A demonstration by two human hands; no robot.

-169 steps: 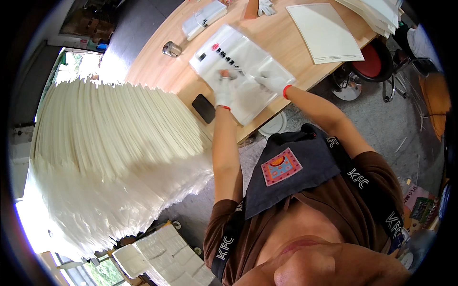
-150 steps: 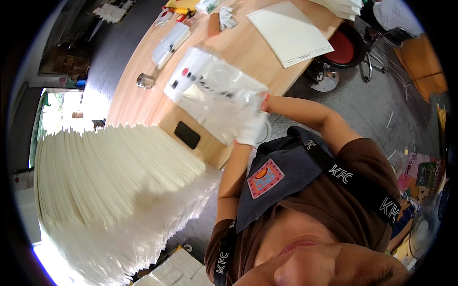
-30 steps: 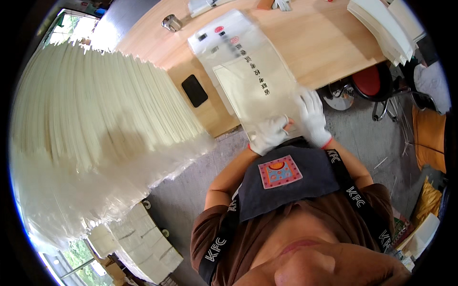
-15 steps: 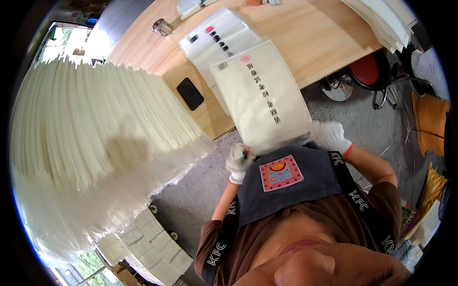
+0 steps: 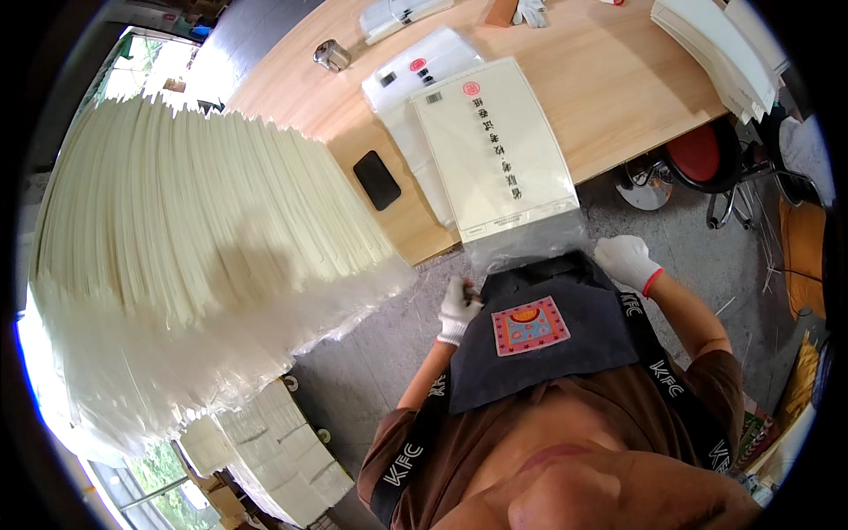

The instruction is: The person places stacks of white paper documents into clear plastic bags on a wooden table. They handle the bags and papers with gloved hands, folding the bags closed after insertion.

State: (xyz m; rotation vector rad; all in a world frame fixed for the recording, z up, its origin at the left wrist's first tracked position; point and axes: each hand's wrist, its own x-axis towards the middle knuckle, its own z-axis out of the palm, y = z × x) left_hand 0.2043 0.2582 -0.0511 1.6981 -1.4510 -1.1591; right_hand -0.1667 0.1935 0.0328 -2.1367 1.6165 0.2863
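A large cream paper envelope (image 5: 495, 159) with a red seal mark and a column of dark characters lies in a clear plastic bag (image 5: 528, 240). Its near end hangs over the table edge, close to my apron. White knit gloves cover both hands. Just left of the bag's loose end, my left hand (image 5: 458, 311) is closed, with something small and dark at its fingertips that I cannot make out. My right hand (image 5: 625, 261) is apart from the bag, to its right, fingers curled together and nothing visible in them. Under the envelope lie more clear bags (image 5: 402, 84).
A tall stack of bagged cream envelopes (image 5: 194, 221) rises at my left. On the wooden table (image 5: 609, 88) are a black phone (image 5: 377, 180), a metal cup (image 5: 332, 56) and spare gloves (image 5: 531, 12). Papers (image 5: 707, 53) overhang at far right, above a red stool (image 5: 698, 155).
Both hands have let go of the bag's near end and drawn apart from it. The envelope now lies flatter, with its lower edge and the clear plastic end showing. The view has shifted slightly.
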